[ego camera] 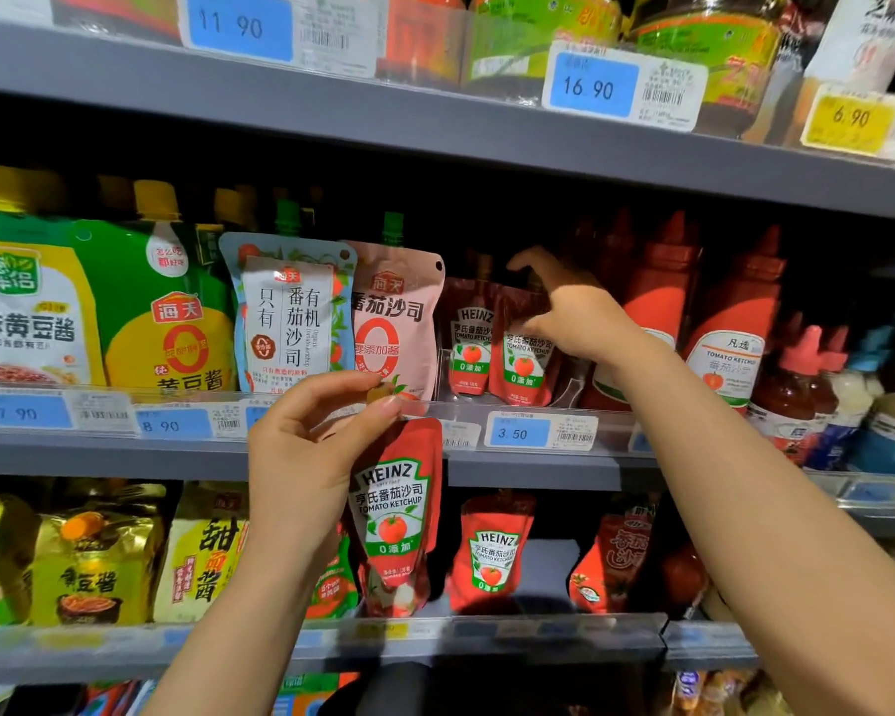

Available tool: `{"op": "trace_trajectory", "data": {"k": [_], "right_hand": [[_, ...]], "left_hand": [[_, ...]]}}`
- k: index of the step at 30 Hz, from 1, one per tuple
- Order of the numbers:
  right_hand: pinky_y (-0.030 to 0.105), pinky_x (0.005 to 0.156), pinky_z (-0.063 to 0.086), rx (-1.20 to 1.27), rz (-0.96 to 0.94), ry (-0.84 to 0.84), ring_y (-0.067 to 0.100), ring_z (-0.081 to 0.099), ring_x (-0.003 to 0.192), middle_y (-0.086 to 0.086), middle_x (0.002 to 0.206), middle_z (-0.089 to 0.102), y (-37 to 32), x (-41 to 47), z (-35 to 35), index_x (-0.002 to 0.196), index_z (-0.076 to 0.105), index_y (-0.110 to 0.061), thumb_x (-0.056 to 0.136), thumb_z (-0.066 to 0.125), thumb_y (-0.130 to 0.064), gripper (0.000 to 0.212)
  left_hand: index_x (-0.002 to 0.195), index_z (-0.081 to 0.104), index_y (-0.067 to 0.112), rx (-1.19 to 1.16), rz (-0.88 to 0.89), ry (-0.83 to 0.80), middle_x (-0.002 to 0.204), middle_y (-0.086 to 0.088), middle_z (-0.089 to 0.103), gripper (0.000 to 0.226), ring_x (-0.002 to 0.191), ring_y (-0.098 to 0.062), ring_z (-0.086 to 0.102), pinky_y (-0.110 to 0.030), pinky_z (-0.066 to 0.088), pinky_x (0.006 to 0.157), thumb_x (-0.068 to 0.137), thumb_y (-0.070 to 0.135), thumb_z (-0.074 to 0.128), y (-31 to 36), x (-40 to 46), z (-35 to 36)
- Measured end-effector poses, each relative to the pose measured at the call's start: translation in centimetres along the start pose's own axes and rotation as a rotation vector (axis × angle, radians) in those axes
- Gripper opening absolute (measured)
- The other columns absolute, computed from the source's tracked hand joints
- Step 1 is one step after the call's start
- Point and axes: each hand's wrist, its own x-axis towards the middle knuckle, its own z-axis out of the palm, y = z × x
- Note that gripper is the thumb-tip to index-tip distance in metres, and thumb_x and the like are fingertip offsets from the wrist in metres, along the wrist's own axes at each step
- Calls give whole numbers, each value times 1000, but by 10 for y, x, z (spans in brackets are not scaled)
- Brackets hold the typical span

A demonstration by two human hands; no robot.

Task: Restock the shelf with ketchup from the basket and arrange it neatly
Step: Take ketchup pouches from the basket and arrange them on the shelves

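Now left hand (301, 452) pinches ketchup pouch (396, 514) by top, hanging upright below shelf rail (538, 459); right hand (574, 317), nearer slot, fingers loosely spread on shelved pouches (502, 354).

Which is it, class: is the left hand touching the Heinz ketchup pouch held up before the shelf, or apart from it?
Touching. The head view shows the left hand pinching the top of the Heinz ketchup pouch between thumb and fingertips, so the pouch hangs below them.
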Motion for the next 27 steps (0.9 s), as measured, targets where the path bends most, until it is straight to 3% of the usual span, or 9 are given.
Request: {"op": "trace_trajectory", "data": {"k": [3, 6, 11, 15, 17, 19, 21, 24, 27], "right_hand": [[35, 87, 44, -268, -5, -127, 33, 46, 124, 10, 151, 25, -1, -4, -1, 146, 17, -36, 72, 80, -28, 98], [37, 81, 48, -536, 4, -113, 34, 52, 118, 10, 157, 6, -3, -8, 3, 149, 3, -38, 68, 82, -29, 114], [38, 84, 51, -428, 15, -36, 36, 51, 117, 7, 156, -5, 0, -6, 10, 150, 9, -33, 67, 83, -20, 111], [43, 91, 48, -469, 22, -21, 38, 46, 123, 8, 158, -1, 0, -12, 12, 150, 11, -33, 70, 82, -26, 108], [43, 98, 43, -501, 4, 91, 37, 41, 127, 11, 157, 7, -4, -24, 11, 149, 17, -29, 72, 80, -31, 100], [37, 98, 42, -345, -82, 322, 30, 41, 125, 11, 149, 27, -11, -43, 7, 144, 31, -22, 77, 76, -29, 81], [30, 93, 46, 119, -147, 378, 19, 52, 114, 5, 130, 49, -18, -70, 4, 133, 46, -21, 78, 75, -28, 63], [27, 80, 53, 873, -30, 23, 14, 67, 87, 1, 94, 70, -33, -119, 6, 118, 58, -28, 69, 81, -19, 55], [17, 70, 50, 871, -50, -60, 5, 67, 75, -6, 85, 72, -29, -134, 20, 109, 63, -23, 71, 77, 0, 46]], "left_hand": [[80, 69, 17, 8, -3, 3, 77, 5, 73, 25, 73, -11, 70, -22, 57, 66, 56, 22, 74, 0, 1, -1], [78, 69, 19, 7, -7, 4, 77, 5, 73, 24, 74, -11, 70, -24, 58, 68, 55, 23, 75, -2, 1, 0], [70, 74, 29, 5, 7, -10, 79, 5, 73, 16, 79, -13, 70, -25, 57, 71, 54, 27, 76, -6, 0, 2], [68, 74, 28, -26, 17, -31, 75, 6, 73, 14, 73, -10, 69, -21, 56, 68, 56, 20, 75, -3, -1, 6], [68, 74, 29, -24, 33, -43, 75, 6, 73, 15, 73, -9, 69, -20, 55, 68, 57, 19, 75, -2, 0, 9], [70, 74, 31, 9, 62, -54, 78, 8, 73, 16, 76, -8, 68, -19, 53, 69, 59, 19, 76, -3, 2, 13], [71, 74, 28, 13, 78, -73, 79, 8, 73, 14, 77, -7, 68, -17, 52, 70, 60, 20, 76, -3, 3, 20], [78, 71, 20, -16, 96, -113, 76, 8, 73, 19, 74, -4, 67, -15, 50, 68, 60, 18, 76, -5, -1, 37], [80, 72, 24, 6, 142, -181, 80, 4, 73, 19, 80, -11, 69, -24, 53, 74, 65, 13, 78, -7, -4, 56]]}}
